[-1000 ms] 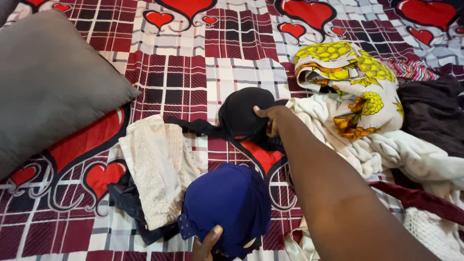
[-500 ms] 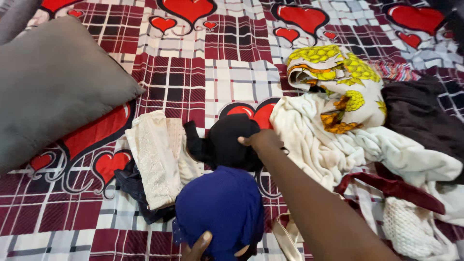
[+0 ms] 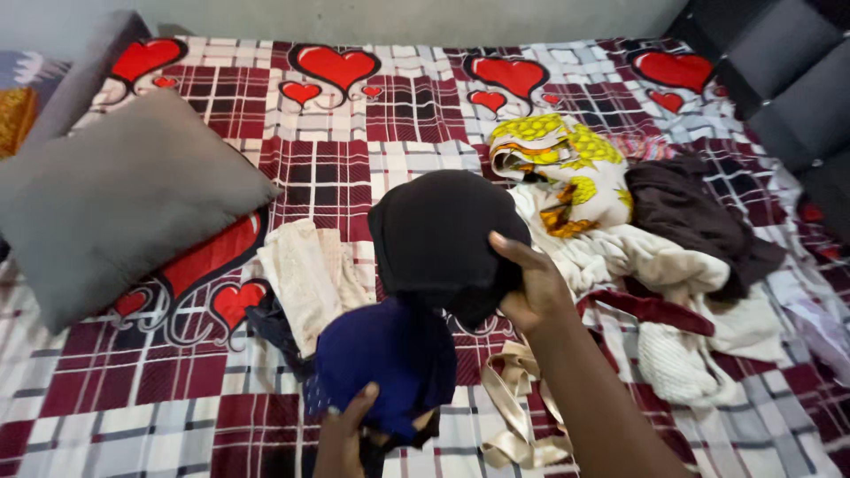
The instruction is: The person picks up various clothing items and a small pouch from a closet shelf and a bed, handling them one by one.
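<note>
Black bra [image 3: 443,243] lifted off bed [image 3: 372,142] since earlier frame, now gripped by right hand [image 3: 529,288], held directly above blue bra [image 3: 385,363]. Blue bra pinched by left hand [image 3: 341,438], nearer body, below.

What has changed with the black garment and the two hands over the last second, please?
The right hand has lifted the black garment off the bedspread and brought it nearer, above the blue garment. The left hand still holds the blue one. The grey pillow and clothes pile stayed put.
</note>
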